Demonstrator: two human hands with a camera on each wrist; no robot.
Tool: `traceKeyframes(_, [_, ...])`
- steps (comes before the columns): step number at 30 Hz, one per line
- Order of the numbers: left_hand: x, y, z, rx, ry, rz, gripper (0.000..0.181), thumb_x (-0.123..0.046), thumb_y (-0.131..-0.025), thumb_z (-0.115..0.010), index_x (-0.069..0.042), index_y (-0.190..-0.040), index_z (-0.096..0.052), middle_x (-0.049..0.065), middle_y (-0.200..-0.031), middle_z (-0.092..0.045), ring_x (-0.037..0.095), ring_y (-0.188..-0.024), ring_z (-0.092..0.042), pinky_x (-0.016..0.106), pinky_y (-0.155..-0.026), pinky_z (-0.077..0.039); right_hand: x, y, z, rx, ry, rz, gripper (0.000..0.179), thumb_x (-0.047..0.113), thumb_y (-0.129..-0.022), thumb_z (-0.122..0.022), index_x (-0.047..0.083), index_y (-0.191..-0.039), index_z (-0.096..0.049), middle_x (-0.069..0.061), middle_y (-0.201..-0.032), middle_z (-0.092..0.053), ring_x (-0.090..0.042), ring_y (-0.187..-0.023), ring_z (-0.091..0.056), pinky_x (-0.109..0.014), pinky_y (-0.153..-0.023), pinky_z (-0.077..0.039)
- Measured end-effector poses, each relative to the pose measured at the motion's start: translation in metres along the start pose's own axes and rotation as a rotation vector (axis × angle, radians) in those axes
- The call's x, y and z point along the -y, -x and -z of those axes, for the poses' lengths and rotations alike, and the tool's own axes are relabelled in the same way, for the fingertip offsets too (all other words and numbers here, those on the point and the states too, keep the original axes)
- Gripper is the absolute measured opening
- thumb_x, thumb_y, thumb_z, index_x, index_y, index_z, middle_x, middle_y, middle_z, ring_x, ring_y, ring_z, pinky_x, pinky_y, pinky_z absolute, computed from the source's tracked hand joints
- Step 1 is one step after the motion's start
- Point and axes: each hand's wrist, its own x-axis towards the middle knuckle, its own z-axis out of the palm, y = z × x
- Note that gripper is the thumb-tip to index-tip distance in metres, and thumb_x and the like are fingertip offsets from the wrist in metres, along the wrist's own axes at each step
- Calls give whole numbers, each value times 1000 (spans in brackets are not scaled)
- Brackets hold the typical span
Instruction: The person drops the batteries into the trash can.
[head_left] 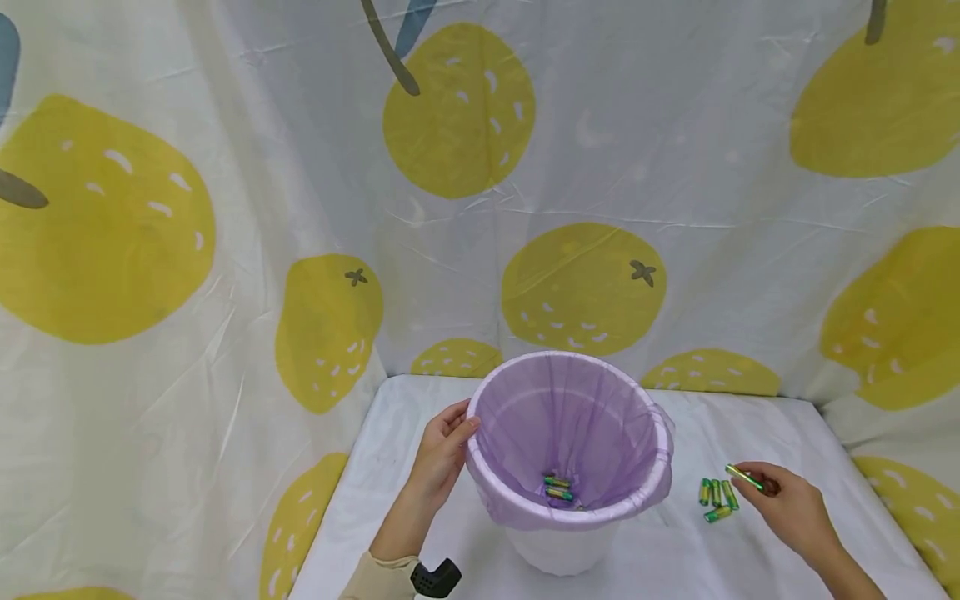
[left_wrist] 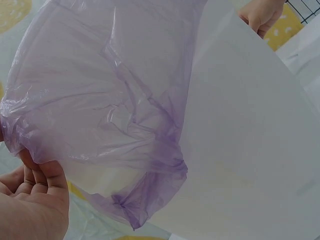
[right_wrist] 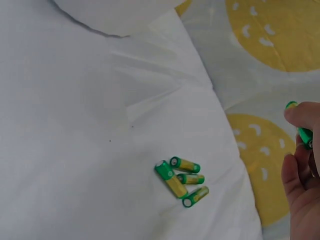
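Bin (head_left: 558, 550) stands between left fingers (head_left: 448, 415), gripping its rim (head_left: 558, 522), and four batteries (head_left: 716, 492); right fingers (head_left: 759, 469) pinch another battery (head_left: 743, 477).

The bin (head_left: 558, 521) stands between the hands (head_left: 438, 457) (head_left: 797, 510), with free passage down through its top.

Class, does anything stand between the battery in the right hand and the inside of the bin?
Yes: the right side of the bin's rim, with the purple bag folded over it. The battery in the right hand has to clear it. Four loose batteries lie on the table, probably no obstacle.
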Motion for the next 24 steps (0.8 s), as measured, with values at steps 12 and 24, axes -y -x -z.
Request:
traceKeyframes(12, [0, -1, -1, -15, 5, 8, 46, 2, -98, -63, 17, -139, -46, 18, -116, -62, 25, -106, -62, 30, -91, -56, 14, -9, 11, -33, -24, 128, 19, 11, -89, -82, 2, -105, -76, 3, -75, -58, -6, -63, -44, -25, -50, -39])
traceKeyframes(24, [0, 0, -1, -7, 8, 3, 46, 1, -99, -62, 17, -139, -46, 20, -121, -61, 28, -110, -61, 33, -94, -55, 41, -26, 28, -75, -42, 253, 19, 9, -84, -85, 8, -101, -77, 6, -79, -58, -6, -68, -46, -19, -55, -37])
